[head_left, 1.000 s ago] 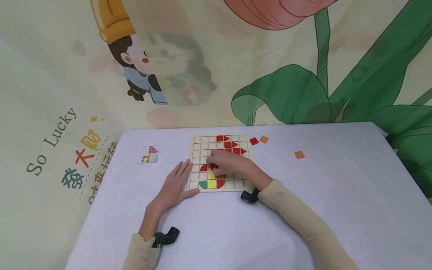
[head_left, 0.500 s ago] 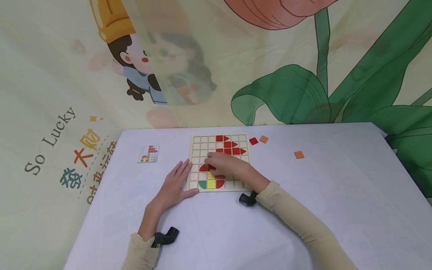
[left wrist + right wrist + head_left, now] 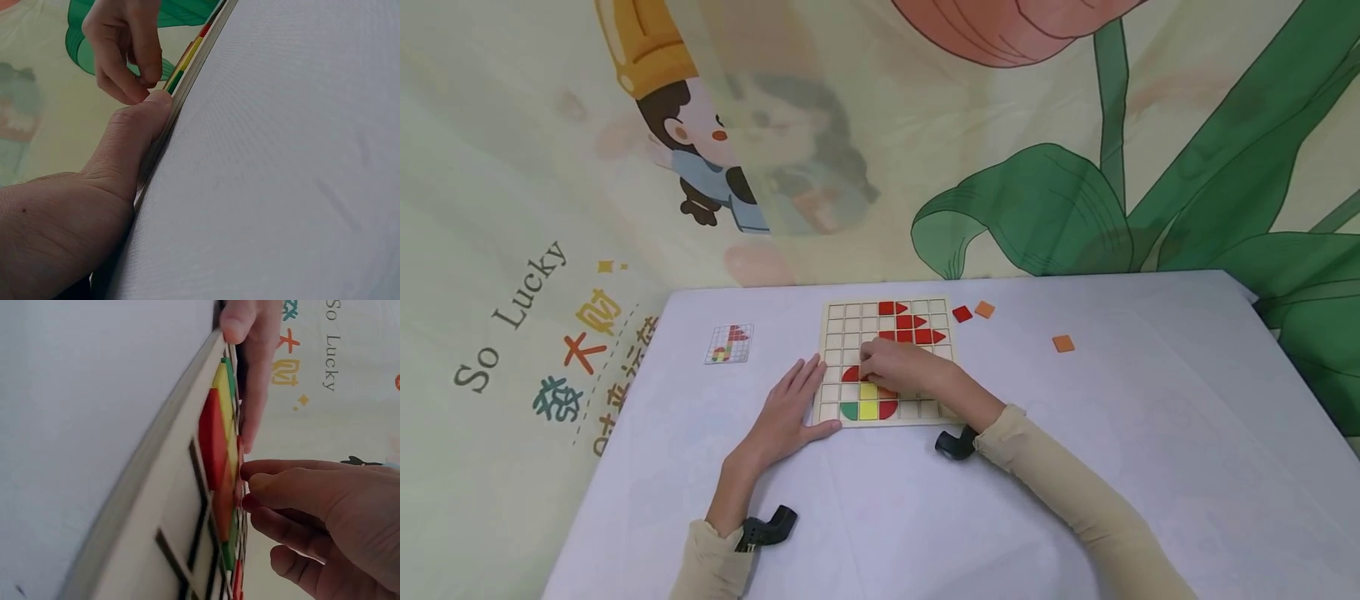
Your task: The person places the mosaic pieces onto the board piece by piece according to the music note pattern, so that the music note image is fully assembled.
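A pale square grid board (image 3: 837, 321) lies on the table, with coloured tiles set in several of its cells. My left hand (image 3: 786, 414) rests spread at its left edge, thumb at the near left corner; the left wrist view shows that thumb (image 3: 134, 134) against the board's edge. Over the middle of the board, my right hand (image 3: 898, 365) pinches a small red tile (image 3: 250, 501) with its fingertips down at the cells. Beside those fingertips sits a red rounded tile (image 3: 850, 374). Nearer me are yellow tiles (image 3: 868, 409), a green rounded tile (image 3: 849, 411) and another red rounded tile (image 3: 888, 409).
A printed pattern card (image 3: 728, 343) lies left of the board. To the right are a loose red tile (image 3: 962, 314), an orange tile (image 3: 984, 309) and a further orange tile (image 3: 1063, 343). A patterned cloth backdrop (image 3: 850, 150) hangs behind the white table (image 3: 1150, 400).
My right hand has shifted slightly left and its fingertips have settled over the cell beside the red rounded tile, hiding most of the red tile. The left hand stays in place.
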Tool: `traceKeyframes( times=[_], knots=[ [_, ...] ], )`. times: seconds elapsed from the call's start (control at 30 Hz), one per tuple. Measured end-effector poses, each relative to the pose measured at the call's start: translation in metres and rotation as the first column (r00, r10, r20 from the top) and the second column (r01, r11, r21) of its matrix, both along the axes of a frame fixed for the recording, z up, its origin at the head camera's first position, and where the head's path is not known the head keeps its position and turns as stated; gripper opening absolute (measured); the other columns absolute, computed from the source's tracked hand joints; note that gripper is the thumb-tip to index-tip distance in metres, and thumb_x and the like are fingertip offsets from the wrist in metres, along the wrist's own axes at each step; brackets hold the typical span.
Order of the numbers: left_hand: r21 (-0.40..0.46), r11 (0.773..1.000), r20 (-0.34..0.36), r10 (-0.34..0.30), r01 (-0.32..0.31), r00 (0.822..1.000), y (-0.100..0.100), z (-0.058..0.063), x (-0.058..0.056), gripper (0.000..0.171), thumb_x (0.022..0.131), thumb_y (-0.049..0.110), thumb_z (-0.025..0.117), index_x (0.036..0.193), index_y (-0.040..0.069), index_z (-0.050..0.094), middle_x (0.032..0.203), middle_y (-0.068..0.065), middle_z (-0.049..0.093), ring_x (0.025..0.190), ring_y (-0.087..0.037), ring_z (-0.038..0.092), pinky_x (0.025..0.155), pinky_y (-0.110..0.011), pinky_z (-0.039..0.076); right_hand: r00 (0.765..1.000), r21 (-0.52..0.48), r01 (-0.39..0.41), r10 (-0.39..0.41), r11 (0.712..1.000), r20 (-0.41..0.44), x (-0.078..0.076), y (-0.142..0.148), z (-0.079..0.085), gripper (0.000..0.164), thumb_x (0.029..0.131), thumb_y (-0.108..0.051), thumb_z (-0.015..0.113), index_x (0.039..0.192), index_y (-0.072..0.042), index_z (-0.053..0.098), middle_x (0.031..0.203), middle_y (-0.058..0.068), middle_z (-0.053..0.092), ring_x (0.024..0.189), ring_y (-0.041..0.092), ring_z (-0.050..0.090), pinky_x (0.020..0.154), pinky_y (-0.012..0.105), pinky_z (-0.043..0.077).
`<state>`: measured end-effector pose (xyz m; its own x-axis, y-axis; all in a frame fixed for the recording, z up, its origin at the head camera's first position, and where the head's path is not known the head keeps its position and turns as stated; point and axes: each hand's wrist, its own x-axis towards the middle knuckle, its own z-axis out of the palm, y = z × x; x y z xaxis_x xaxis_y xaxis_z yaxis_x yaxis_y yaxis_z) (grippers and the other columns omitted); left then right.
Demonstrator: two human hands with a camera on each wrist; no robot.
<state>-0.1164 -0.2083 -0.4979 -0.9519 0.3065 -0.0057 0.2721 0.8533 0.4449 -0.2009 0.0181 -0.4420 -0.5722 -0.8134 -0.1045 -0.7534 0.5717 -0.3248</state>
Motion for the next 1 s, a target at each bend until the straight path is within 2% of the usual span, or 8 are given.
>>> traceKeyframes(
  times=[0.1,0.2,0.3,0.4,0.57,0.67,0.8,1.0],
  knots=[
    [0.006,1.0,0.009,0.0,-0.001,1.0,0.0,0.0,0.001,0.094,0.083,0.052,0.069,0.155,0.012,0.023,0.164,-0.008,0.019,0.151,-0.033,0.012,0.117,-0.061,0.022,0.999,-0.042,0.03,-0.029,0.999,0.024,-0.002,0.008,0.008,0.03,0.094,-0.019,0.063,0.124,-0.018,0.068,0.112,0.002,0.062,0.1,0.013,0.055,0.085,0.023,0.053],
    [0.002,1.0,0.008,0.0,0.0,1.0,0.001,0.0,0.001,0.095,0.083,0.052,0.069,0.155,0.012,0.023,0.164,-0.008,0.019,0.151,-0.033,0.012,0.117,-0.061,0.022,0.996,-0.105,0.084,-0.082,0.991,0.024,-0.005,0.024,0.025,0.038,0.093,-0.018,0.065,0.131,-0.016,0.062,0.121,0.005,0.061,0.106,0.018,0.057,0.088,0.029,0.055],
    [0.001,1.0,-0.002,0.0,0.0,1.0,0.001,0.0,0.001,0.095,0.082,0.052,0.069,0.155,0.012,0.024,0.163,-0.008,0.02,0.151,-0.032,0.013,0.117,-0.06,0.023,0.991,-0.15,0.134,-0.137,0.98,-0.009,-0.008,0.05,0.041,0.046,0.091,-0.018,0.068,0.136,-0.015,0.058,0.125,0.009,0.059,0.109,0.021,0.058,0.087,0.033,0.056],
    [0.006,1.0,-0.009,0.001,-0.001,1.0,0.001,0.0,0.0,0.095,0.082,0.052,0.07,0.154,0.011,0.025,0.163,-0.009,0.02,0.151,-0.033,0.013,0.117,-0.06,0.023,0.977,-0.162,0.198,-0.208,0.967,-0.044,-0.01,0.082,0.046,0.052,0.089,-0.018,0.07,0.139,-0.015,0.054,0.125,0.01,0.059,0.109,0.022,0.058,0.086,0.036,0.057],
    [0.006,1.0,-0.005,0.005,-0.004,1.0,0.001,0.0,0.001,0.095,0.082,0.052,0.07,0.155,0.011,0.024,0.163,-0.009,0.02,0.151,-0.032,0.013,0.117,-0.06,0.023,0.938,-0.115,0.342,-0.346,0.933,-0.015,-0.012,0.141,0.035,0.053,0.088,-0.015,0.071,0.138,-0.012,0.054,0.124,0.013,0.059,0.105,0.025,0.06,0.085,0.041,0.056],
    [0.005,1.0,-0.011,0.009,-0.009,1.0,0.001,-0.002,0.0,0.095,0.081,0.051,0.071,0.154,0.011,0.025,0.163,-0.009,0.021,0.151,-0.032,0.013,0.117,-0.061,0.023,0.914,-0.082,0.406,-0.406,0.91,0.023,-0.01,0.175,0.025,0.05,0.088,-0.013,0.071,0.135,-0.01,0.057,0.121,0.016,0.06,0.098,0.025,0.062,0.081,0.04,0.056],
    [0.009,1.0,-0.011,0.012,-0.011,1.0,0.0,-0.002,0.001,0.095,0.081,0.051,0.071,0.154,0.011,0.025,0.163,-0.008,0.02,0.151,-0.032,0.013,0.117,-0.061,0.023,0.892,-0.064,0.451,-0.448,0.89,0.05,-0.006,0.208,0.018,0.049,0.088,-0.012,0.07,0.134,-0.004,0.057,0.117,0.017,0.06,0.089,0.021,0.06,0.075,0.034,0.054],
    [0.006,1.0,-0.008,0.01,-0.01,1.0,0.0,-0.002,0.001,0.095,0.081,0.051,0.071,0.155,0.012,0.024,0.163,-0.008,0.02,0.151,-0.032,0.013,0.117,-0.061,0.023,0.869,-0.053,0.495,-0.492,0.867,0.059,-0.004,0.242,0.017,0.053,0.087,-0.011,0.071,0.135,-0.001,0.053,0.114,0.019,0.06,0.083,0.019,0.059,0.07,0.031,0.052]
  ],
)
